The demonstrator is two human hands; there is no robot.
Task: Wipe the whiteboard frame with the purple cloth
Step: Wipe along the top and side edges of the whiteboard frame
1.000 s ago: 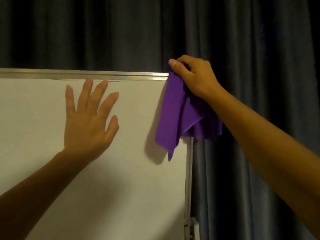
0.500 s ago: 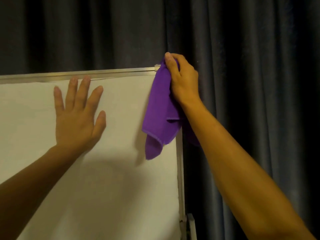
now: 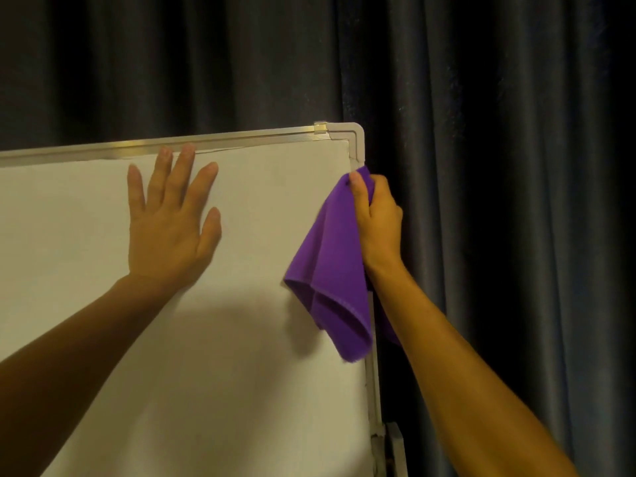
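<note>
The whiteboard [image 3: 241, 339] fills the lower left, with a metal frame [image 3: 220, 139] along its top and a plastic corner piece at the upper right. My right hand [image 3: 378, 222] grips the purple cloth [image 3: 330, 270] around the right side rail, just below that corner. The cloth hangs down in folds over the rail and the board's right margin. My left hand [image 3: 168, 222] lies flat on the board with fingers spread, its fingertips reaching the top rail.
Dark grey curtains [image 3: 499, 201] hang behind and to the right of the board. A white stand bracket [image 3: 392, 445] shows at the bottom of the right rail.
My right hand has slid with the cloth from the top right corner down onto the right side rail, uncovering the corner piece. My left hand stays flat on the board.
</note>
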